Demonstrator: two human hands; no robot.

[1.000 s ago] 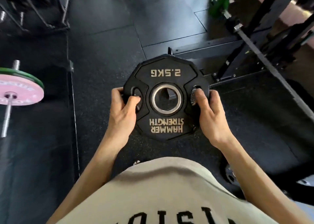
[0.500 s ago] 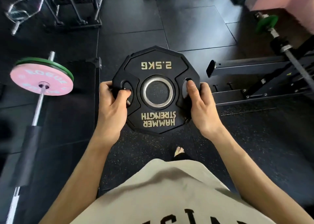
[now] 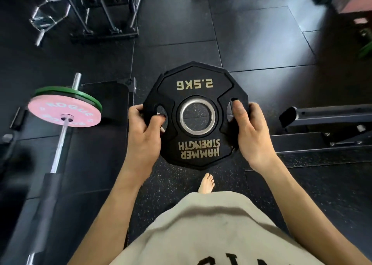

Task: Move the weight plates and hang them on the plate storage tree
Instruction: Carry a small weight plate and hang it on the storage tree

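Both hands, left (image 3: 144,138) and right (image 3: 251,136), clamped on black plate (image 3: 196,116) mid-frame, risking a drop onto bare foot (image 3: 206,183) below if thumbs slip.

Matt black rubber plate (image 3: 194,87), brushed metal hub ring (image 3: 197,115), speckled rubber floor (image 3: 173,184)

A black twelve-sided weight plate (image 3: 196,115) marked 2.5KG sits mid-scene, above the floor. Its face looks roughly level, lettering upside down.
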